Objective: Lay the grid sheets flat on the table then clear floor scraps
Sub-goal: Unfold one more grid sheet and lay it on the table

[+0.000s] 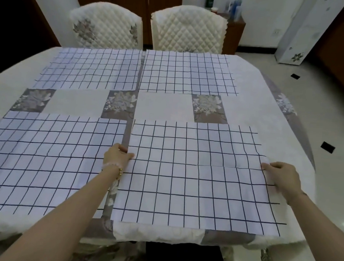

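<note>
Several white sheets with dark grid lines lie flat on the cloth-covered table (164, 107). The near right grid sheet (196, 177) is held at both side edges: my left hand (117, 154) pinches its left edge, my right hand (284, 177) grips its right edge. The near left grid sheet (44, 161) lies under my left forearm. Across the table lie the far left sheet (90, 68) and the far right sheet (187, 72). Two small dark scraps (327, 147) (295, 76) lie on the pale floor to the right.
Two quilted white chairs (107, 25) (187, 28) stand at the far side. A wooden cabinet with bottles (234, 12) is behind them. A tall white appliance (304, 31) stands at the back right. Glossy tiled floor (331, 110) runs along the table's right side.
</note>
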Demonstrator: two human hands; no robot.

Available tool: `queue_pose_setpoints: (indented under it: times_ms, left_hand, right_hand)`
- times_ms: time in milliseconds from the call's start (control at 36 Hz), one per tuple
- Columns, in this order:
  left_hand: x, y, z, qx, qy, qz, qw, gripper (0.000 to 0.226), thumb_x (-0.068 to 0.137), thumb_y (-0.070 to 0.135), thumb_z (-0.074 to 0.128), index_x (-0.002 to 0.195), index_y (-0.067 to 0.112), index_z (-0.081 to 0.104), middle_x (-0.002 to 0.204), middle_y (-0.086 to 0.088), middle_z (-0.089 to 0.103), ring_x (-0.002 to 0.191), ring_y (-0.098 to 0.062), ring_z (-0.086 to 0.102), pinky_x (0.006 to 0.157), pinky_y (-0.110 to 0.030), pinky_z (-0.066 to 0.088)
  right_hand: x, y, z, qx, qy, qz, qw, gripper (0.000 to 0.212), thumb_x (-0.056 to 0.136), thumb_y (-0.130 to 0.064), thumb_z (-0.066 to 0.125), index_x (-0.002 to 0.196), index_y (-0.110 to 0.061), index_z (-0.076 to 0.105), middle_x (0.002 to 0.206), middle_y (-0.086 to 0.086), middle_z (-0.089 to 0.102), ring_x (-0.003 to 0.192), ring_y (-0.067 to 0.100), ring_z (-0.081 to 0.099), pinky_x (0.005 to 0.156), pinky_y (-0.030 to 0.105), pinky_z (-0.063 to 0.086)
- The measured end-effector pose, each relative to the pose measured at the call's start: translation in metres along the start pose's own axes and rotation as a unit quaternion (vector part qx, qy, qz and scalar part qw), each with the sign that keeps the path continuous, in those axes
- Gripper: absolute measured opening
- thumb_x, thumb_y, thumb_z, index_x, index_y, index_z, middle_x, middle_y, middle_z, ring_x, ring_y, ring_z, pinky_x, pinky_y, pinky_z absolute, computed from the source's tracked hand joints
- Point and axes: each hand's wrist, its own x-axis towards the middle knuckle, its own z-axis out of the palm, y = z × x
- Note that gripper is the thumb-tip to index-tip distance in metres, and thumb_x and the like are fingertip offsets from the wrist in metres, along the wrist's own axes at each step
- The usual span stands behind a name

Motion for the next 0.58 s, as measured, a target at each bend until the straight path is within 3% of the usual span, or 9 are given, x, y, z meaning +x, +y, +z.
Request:
queue_pose_setpoints:
  times_ms: [222,389,472,583]
  left_hand:
    - [0.005,-0.002,0.002,-0.017,0.005,-0.010,1.000,0.032,0.077,0.023,0.075,0.100,0.008,0.060,0.107,-0.013,0.064,0.101,-0.029,0.059,0.082,-0.034,0.045]
    - [0.000,-0.005,0.005,-0.057,0.030,-0.008,0.998,0.026,0.080,0.023,0.071,0.099,0.011,0.058,0.102,-0.009,0.063,0.092,-0.024,0.056,0.082,-0.033,0.044]
    - [-0.009,-0.012,0.004,-0.082,0.031,0.007,0.996,0.025,0.083,0.021,0.067,0.103,0.010,0.057,0.096,-0.005,0.061,0.089,-0.019,0.054,0.083,-0.031,0.043]
    - [-0.027,-0.029,0.003,-0.108,0.033,0.059,0.992,0.024,0.086,0.011,0.062,0.109,0.006,0.055,0.094,-0.003,0.059,0.086,-0.017,0.055,0.080,-0.027,0.044]
  right_hand:
    - [0.009,-0.004,0.003,-0.027,0.009,0.012,1.000,0.027,0.083,-0.039,0.065,0.090,-0.013,0.069,0.092,0.002,0.064,0.089,0.026,0.056,0.084,0.038,0.046]
    - [0.008,-0.004,0.003,-0.030,0.013,0.028,0.999,0.036,0.082,-0.047,0.063,0.083,-0.011,0.068,0.083,0.009,0.066,0.082,0.034,0.059,0.075,0.038,0.045]
    - [0.007,-0.003,0.002,-0.017,0.004,0.019,1.000,0.038,0.086,-0.047,0.059,0.096,-0.011,0.066,0.093,0.006,0.064,0.091,0.031,0.057,0.079,0.038,0.045]
    - [-0.006,0.004,-0.003,0.025,-0.013,-0.004,1.000,0.036,0.088,-0.032,0.062,0.117,-0.011,0.059,0.108,0.006,0.062,0.097,0.021,0.053,0.081,0.032,0.041]
